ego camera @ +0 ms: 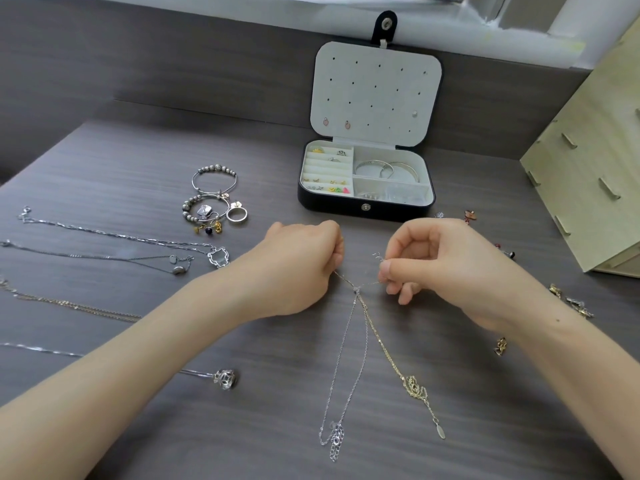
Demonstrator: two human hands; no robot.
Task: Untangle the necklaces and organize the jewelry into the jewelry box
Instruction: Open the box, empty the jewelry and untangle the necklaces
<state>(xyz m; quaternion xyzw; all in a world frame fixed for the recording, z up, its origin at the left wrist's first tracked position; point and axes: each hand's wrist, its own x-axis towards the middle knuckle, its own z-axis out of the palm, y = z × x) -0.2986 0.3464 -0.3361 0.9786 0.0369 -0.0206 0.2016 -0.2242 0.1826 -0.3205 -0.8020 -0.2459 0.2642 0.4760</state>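
A silver necklace [341, 382] and a gold necklace [388, 355] with a gold pendant lie tangled at a knot [356, 291] in the middle of the table. My left hand [304, 261] pinches the chain just left of the knot. My right hand [426, 258] pinches the chain ends just right of it. Behind my hands the black jewelry box [332, 202] stands open, with rings, small earrings and silver bangles [388, 169] in its compartments. Two pink earrings [336, 123] hang in the lid.
Several straightened necklaces [114, 237] lie along the left side. Beaded bracelets, a ring and small charms [216, 202] sit left of the box. Loose earrings [571, 303] are scattered at the right. A light wooden organizer [595, 161] stands at the far right.
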